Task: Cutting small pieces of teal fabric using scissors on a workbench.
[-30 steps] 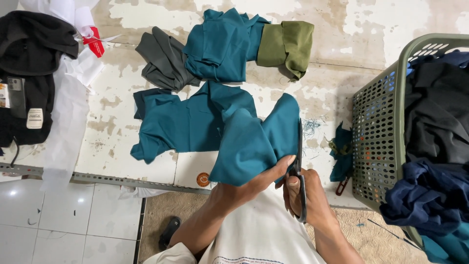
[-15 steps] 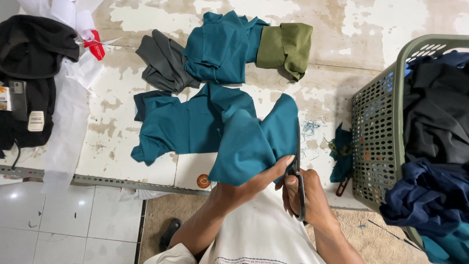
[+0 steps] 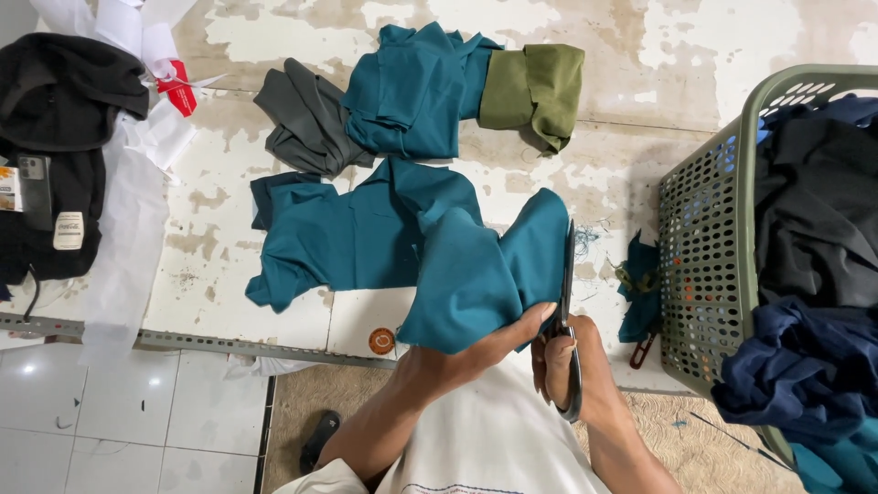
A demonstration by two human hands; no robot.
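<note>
My left hand [image 3: 476,349] grips a folded part of a teal garment [image 3: 402,242] that spreads out on the worn white floor. My right hand [image 3: 572,366] holds black scissors [image 3: 569,302] whose blades run up along the right edge of the raised teal fold. Both hands sit close together at the bottom centre, above my white shirt.
A teal cloth pile [image 3: 416,87], a grey piece [image 3: 306,119] and an olive piece [image 3: 540,87] lie farther away. A green laundry basket [image 3: 709,247] full of dark clothes stands at the right. Black garments [image 3: 55,155] and white fabric strips [image 3: 133,201] lie at the left. Small teal scrap [image 3: 640,284] beside the basket.
Almost nothing differs; both hands, the scissors and the teal fold stay in the same place.
</note>
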